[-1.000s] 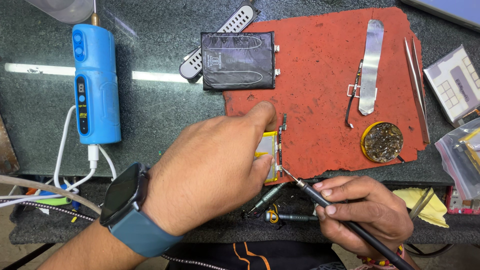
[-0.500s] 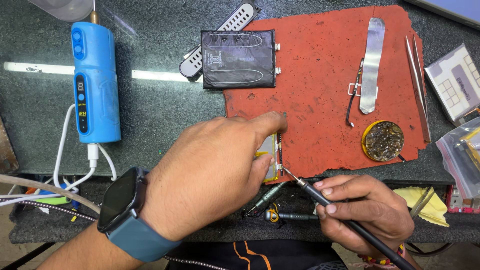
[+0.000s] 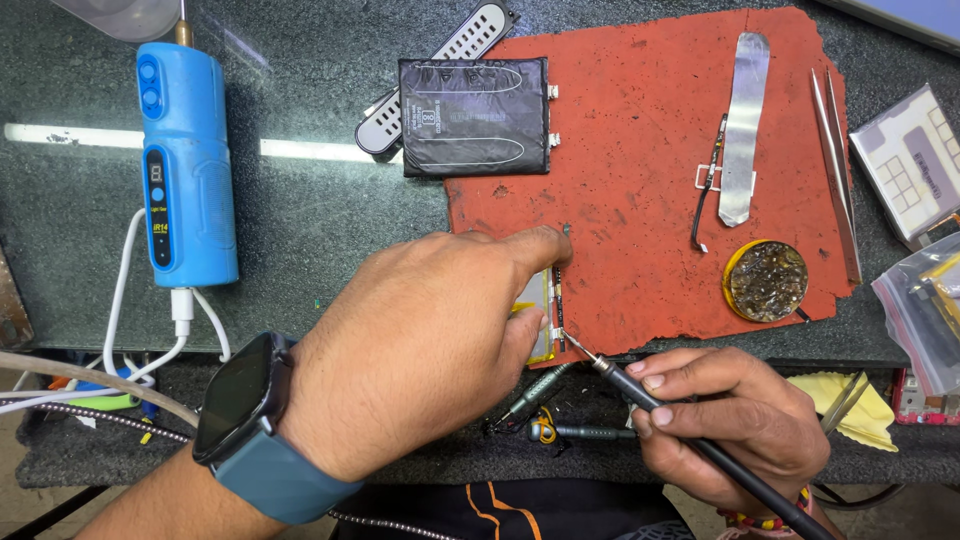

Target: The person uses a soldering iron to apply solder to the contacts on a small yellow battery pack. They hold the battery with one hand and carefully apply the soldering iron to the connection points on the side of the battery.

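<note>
While left hand [image 3: 420, 350] hides small part [image 3: 556, 300], right hand [image 3: 735, 425] grips soldering iron [image 3: 690, 440].

We see a rust-red mat [image 3: 650, 200] mottled with darker specks, lying on a dark green, stone-flecked table [image 3: 300, 200]. A bright blue tool [image 3: 185, 165] has a black panel and white cables [image 3: 130, 330]. The battery [image 3: 474, 117] is black with pale oval outlines. A silver strip [image 3: 742, 125] gleams beside a yellow-rimmed tin [image 3: 766, 281] of brassy wool. Our watch [image 3: 240, 395] is black on a teal-blue strap; the cloth [image 3: 850, 400] is yellow.
</note>
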